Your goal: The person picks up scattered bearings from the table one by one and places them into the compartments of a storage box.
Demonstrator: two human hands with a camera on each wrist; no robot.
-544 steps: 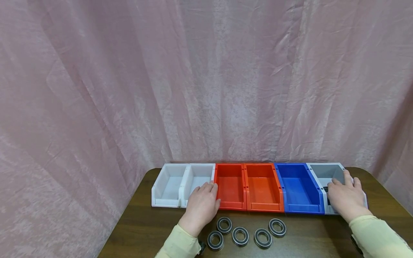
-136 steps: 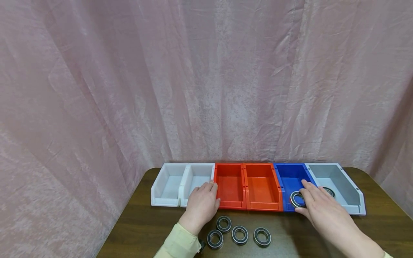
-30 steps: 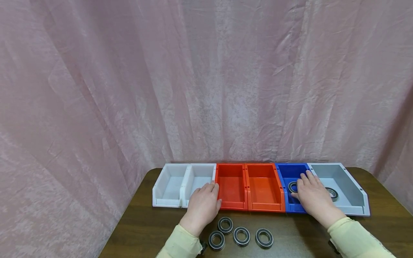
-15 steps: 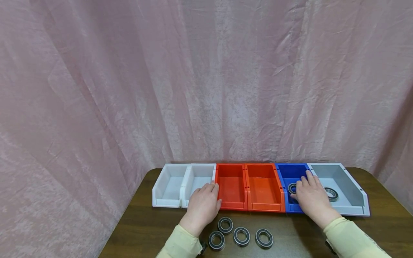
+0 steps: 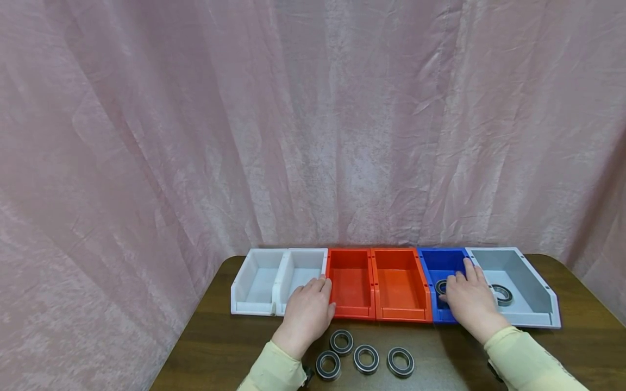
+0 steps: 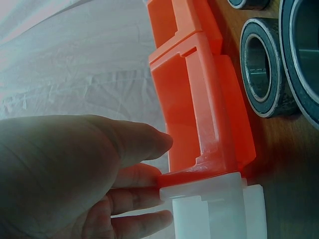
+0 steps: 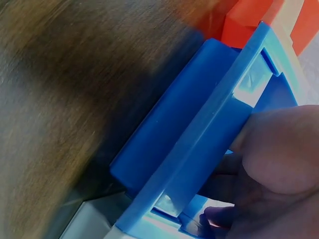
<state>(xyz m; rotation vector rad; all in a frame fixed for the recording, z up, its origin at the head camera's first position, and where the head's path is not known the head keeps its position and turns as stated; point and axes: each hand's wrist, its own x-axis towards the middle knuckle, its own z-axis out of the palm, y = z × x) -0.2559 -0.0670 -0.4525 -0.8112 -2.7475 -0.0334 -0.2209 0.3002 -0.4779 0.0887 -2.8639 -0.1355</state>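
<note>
My right hand (image 5: 470,298) reaches into the blue bin (image 5: 442,260), its thumb and fingers at a ball bearing (image 5: 440,287) with a dark seal and steel rings. The hand covers the right side of this bearing, and in the right wrist view its fingers (image 7: 222,185) go down behind the blue front wall, where the bearing is hidden. A second ball bearing (image 5: 502,301) lies in the grey bin (image 5: 530,309). My left hand (image 5: 305,312) rests with loosely extended fingers at the border of the inner white bin (image 5: 299,264) and the left red bin (image 5: 349,271).
Several more ball bearings (image 5: 400,362) lie on the brown wooden table (image 5: 205,336) in front of the bins. An orange-red bin (image 5: 398,271) and an outer white bin (image 5: 259,271) stand in the same joined row. A pink curtain (image 5: 313,136) hangs behind.
A bearing from the table's right has come into the blue bin with my right hand. Over the last second hand and bearing shift slightly left and nearer. The left hand stays put.
</note>
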